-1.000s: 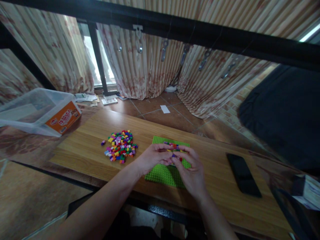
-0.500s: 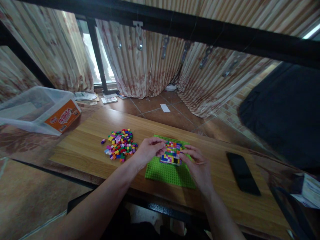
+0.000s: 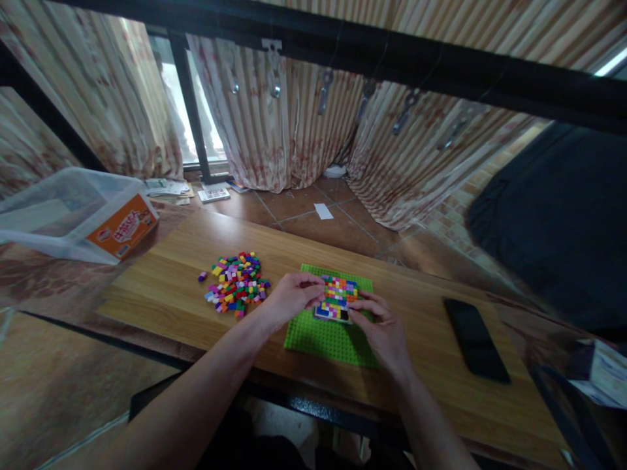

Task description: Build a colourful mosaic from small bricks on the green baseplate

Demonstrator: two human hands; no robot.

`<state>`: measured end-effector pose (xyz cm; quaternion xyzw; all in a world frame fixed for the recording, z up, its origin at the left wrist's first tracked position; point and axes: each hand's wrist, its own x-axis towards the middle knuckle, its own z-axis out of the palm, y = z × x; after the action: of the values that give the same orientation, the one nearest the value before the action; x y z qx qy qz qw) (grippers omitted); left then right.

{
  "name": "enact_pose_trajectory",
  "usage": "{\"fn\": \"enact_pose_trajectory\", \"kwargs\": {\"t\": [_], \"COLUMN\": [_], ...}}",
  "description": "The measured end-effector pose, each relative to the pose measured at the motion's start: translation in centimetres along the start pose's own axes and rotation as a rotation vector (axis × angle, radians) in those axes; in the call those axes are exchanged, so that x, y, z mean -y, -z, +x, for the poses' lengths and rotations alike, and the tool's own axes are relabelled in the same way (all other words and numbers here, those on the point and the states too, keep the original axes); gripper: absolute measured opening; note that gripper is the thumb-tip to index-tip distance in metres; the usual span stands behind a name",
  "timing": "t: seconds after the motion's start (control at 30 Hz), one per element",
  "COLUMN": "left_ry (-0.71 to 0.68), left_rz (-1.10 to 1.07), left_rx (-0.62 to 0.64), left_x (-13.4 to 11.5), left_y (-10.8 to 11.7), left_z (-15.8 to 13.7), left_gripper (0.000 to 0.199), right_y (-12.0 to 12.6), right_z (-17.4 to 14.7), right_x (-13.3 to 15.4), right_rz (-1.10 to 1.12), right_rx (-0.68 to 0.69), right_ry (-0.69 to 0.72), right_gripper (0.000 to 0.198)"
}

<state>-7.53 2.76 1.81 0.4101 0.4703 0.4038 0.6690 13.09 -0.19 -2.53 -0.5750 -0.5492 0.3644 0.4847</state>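
A block of many-coloured toy bricks [image 3: 337,294] rests on a green studded baseplate [image 3: 328,343]. At its left edge is my left hand [image 3: 290,299], fingers bent and closed against the block's side. My right hand [image 3: 385,329] grips the opposite side, with the thumb near the front right corner and the fingers along the right edge. A dark brick shows at that front corner, beside a pale front face. My fingertips partly cover both sides of the block. Left of the baseplate lies a pile of small loose bricks [image 3: 238,284], with one purple brick [image 3: 202,277] apart from it.
The wooden tabletop [image 3: 171,294] carries a black phone [image 3: 476,339] on the right. At the far left stands a clear plastic bin [image 3: 73,235] with an orange label. A dark metal bar [image 3: 313,49] crosses above, before striped curtains [image 3: 304,130]. Papers lie on the floor.
My right hand has moved slightly left and toward me, its thumb now nearer the block's front corner. My left hand has shifted only a little. The loose bricks are unchanged.
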Motion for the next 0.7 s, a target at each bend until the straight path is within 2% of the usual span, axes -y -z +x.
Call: {"fn": "enact_pose_trajectory", "kwargs": {"t": [0.2,0.4,0.53,0.7], "left_ry": [0.024,0.030,0.027,0.016], "left_rz": [0.018,0.029,0.040,0.048], "left_rx": [-0.002,-0.003,0.003,0.007], "left_x": [-0.07,0.15,0.29,0.40], "left_y": [-0.09,-0.07,-0.03,0.06], "left_z": [-0.17,-0.06,0.01,0.01], "left_gripper": [0.009,0.009,0.010,0.011], "right_y": [-0.13,-0.39,-0.71,-0.80], "right_z": [-0.04,-0.06,0.01,0.05], "right_x": [-0.21,0.04,0.21,0.04], "right_rz": [0.153,0.245,0.306,0.295], "right_rx": [-0.010,-0.025,-0.055,-0.028], "right_ry": [-0.090,-0.230,-0.240,-0.228], "right_gripper": [0.017,0.034,0.041,0.042]}}
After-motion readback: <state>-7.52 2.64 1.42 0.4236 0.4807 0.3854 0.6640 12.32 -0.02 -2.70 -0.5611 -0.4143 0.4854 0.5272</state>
